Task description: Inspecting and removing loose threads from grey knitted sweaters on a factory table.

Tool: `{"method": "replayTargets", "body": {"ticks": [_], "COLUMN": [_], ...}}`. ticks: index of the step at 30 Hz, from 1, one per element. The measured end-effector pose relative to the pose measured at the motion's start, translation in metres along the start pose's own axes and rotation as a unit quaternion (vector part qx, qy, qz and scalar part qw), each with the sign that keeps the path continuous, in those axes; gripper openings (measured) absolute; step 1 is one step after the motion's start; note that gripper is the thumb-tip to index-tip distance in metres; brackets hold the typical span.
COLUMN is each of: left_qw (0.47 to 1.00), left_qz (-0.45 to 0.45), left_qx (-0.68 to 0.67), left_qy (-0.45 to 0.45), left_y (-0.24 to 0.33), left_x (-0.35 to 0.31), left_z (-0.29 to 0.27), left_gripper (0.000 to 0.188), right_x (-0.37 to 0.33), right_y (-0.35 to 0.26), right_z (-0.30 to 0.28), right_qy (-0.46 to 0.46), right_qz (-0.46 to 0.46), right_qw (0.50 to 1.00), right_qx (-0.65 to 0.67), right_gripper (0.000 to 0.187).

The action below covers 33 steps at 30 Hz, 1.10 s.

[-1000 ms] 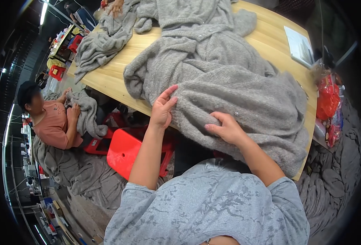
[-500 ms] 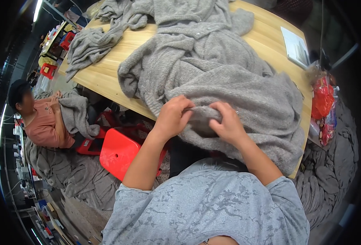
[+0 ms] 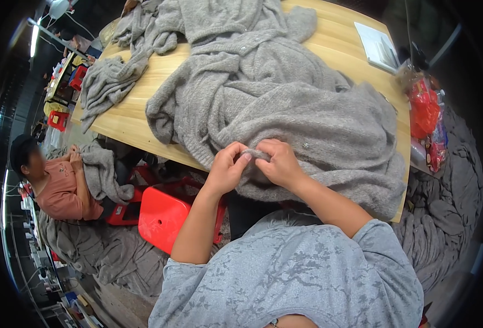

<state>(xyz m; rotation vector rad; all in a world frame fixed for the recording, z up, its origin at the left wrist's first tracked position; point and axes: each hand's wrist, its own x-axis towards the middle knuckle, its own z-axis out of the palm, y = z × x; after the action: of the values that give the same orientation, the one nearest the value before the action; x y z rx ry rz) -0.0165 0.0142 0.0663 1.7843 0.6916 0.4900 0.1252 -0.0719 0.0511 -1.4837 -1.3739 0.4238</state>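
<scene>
A large grey knitted garment (image 3: 307, 120) lies bunched over the near part of the wooden table (image 3: 135, 123), its lower edge hanging toward me. At that near edge my left hand (image 3: 226, 168) pinches a fold of the knit between thumb and fingers. Close beside it, my right hand (image 3: 278, 162) grips the same edge, fingers curled over it. A short stretch of fabric runs between the two hands. What lies under my fingers is hidden.
More grey knitwear (image 3: 110, 82) is heaped at the table's far left. A white pad (image 3: 376, 46) lies far right, near red plastic bags (image 3: 424, 115). A red stool (image 3: 165, 216) stands left; beyond it sits a person (image 3: 61, 186) holding grey knit. Grey fabric piles (image 3: 443, 218) cover the floor.
My right hand has moved left, closer to my left hand, and the gap in the fabric between them has narrowed. The whole view has shifted slightly.
</scene>
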Motion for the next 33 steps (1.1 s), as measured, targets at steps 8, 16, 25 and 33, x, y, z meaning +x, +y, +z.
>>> {"method": "replayTargets", "body": {"ticks": [8, 16, 25, 33], "left_qw": [0.955, 0.866, 0.859, 0.873], "left_qz": [0.179, 0.316, 0.312, 0.313], "left_qx": [0.231, 0.386, 0.398, 0.353], "left_qy": [-0.046, 0.021, 0.080, 0.122], "left_y": [0.007, 0.006, -0.014, -0.016], "left_x": [-0.006, 0.000, 0.005, -0.003], "left_z": [-0.004, 0.009, 0.009, 0.012], "left_gripper": [0.015, 0.018, 0.008, 0.016], "right_x": [-0.023, 0.016, 0.029, 0.022], "right_y": [0.001, 0.017, 0.019, 0.015], "right_z": [-0.014, -0.019, -0.007, -0.002], "right_qy": [-0.084, -0.039, -0.143, -0.104], "right_qz": [0.032, -0.067, -0.104, 0.131], "right_qw": [0.996, 0.997, 0.972, 0.984], "right_qx": [0.001, -0.030, -0.154, 0.056], "right_gripper": [0.018, 0.014, 0.002, 0.011]}}
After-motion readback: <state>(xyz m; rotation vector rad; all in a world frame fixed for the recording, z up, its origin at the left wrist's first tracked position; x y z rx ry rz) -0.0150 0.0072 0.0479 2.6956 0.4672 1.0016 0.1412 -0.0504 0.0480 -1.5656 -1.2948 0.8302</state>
